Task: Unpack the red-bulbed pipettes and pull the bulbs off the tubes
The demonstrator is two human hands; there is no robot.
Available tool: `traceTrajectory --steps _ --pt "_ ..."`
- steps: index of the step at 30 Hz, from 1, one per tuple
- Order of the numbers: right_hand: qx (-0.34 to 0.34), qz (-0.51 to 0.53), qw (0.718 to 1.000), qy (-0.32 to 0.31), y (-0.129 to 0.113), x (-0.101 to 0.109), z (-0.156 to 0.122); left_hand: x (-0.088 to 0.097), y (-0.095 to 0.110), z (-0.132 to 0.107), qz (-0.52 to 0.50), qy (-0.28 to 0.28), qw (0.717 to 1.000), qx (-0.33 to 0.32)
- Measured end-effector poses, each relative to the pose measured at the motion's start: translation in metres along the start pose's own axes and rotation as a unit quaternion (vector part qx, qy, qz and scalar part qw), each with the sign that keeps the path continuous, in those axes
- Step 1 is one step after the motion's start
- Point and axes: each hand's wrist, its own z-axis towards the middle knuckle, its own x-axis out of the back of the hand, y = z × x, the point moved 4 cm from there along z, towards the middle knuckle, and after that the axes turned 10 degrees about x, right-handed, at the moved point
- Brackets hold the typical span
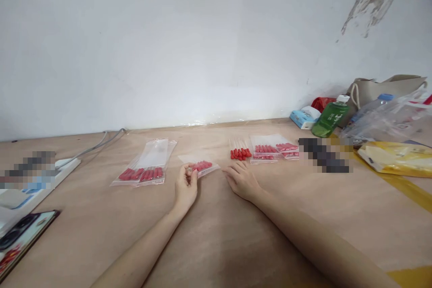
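The left hand, at the centre of the frame, holds a small clear packet by its left end, thumb and fingers closed together on it. The packet contains a row of red pieces and lies tilted just above or on the brown tabletop; which of the two cannot be determined.

The right hand is just right of centre, palm down, fingers together and loosely bent. Its fingertips are just beside the packet's right corner; contact cannot be confirmed, nor whether anything is under the fingers.

Directly beyond the right hand is a loose row of red-ended sticks, the pale ends pointing away. Adjoining them on the right, two filled bags lie side by side. Left of centre, two overlapping bags with red pieces lie near the left hand.

At the right edge: a green bottle, upright but leaning in view, a blue-and-white tissue pack and a yellow packet. Lower left: a phone.
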Motion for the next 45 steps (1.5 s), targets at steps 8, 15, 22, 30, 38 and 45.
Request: traceTrajectory --steps 8,15,22,30,38,45 --pt "0.086 -0.030 0.996 0.004 -0.006 -0.011 0.017 -0.004 -0.009 -0.011 0.000 -0.080 0.992 0.098" --pt "0.070 -0.005 0.997 0.002 -0.004 -0.013 0.015 0.000 0.021 -0.020 0.243 -0.054 0.947 -0.202" --pt "0.061 0.015 0.998 -0.002 -0.005 -0.013 0.015 -0.020 0.025 -0.012 0.229 -0.150 0.917 -0.289" --pt "0.017 0.020 1.000 -0.014 0.001 -0.015 0.009 -0.018 0.011 -0.002 0.186 -0.166 0.960 -0.124" --pt "0.062 0.024 0.998 -0.001 -0.005 -0.009 0.011 -0.018 0.005 0.000 0.154 -0.184 0.969 -0.063" --pt "0.080 0.017 0.997 -0.004 -0.006 -0.010 0.011 -0.018 0.003 0.001 0.122 -0.184 0.975 -0.039"
